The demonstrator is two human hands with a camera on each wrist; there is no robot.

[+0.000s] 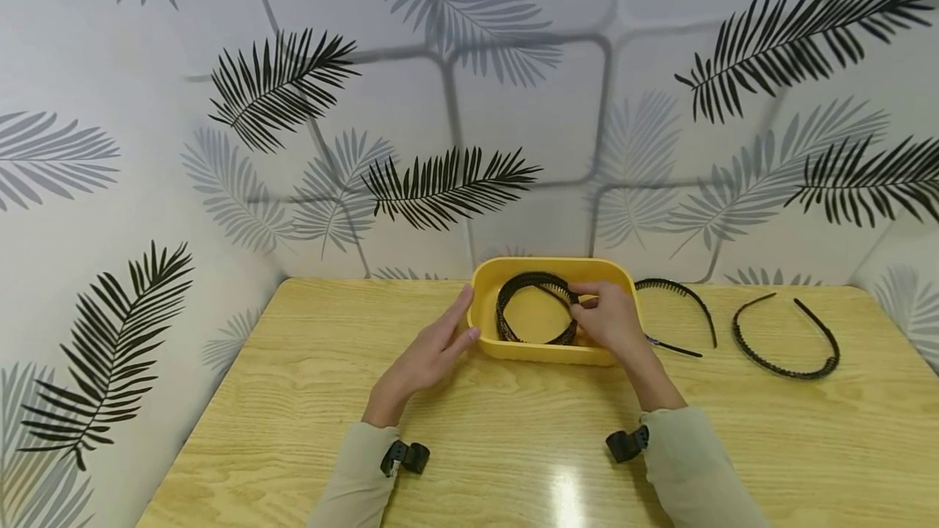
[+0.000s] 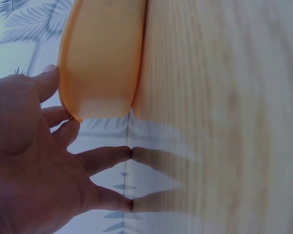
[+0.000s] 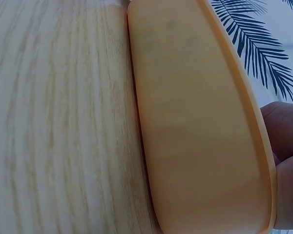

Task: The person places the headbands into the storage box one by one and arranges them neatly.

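Several black headbands lie nested as a ring inside a yellow plastic bin. My right hand reaches over the bin's right end and pinches a black headband between thumb and fingers. In the right wrist view, the bin's wall hides most of that hand and the headband. My left hand rests against the bin's left end, its fingers spread. Seen from the left wrist, the thumb and two fingers of the left hand touch the bin, and two other fingertips touch the table.
Right of the bin, a black toothed headband lies on the wooden table, partly hidden by the bin and right hand. Farther right is another black headband. A leaf-patterned wall stands directly behind the table.
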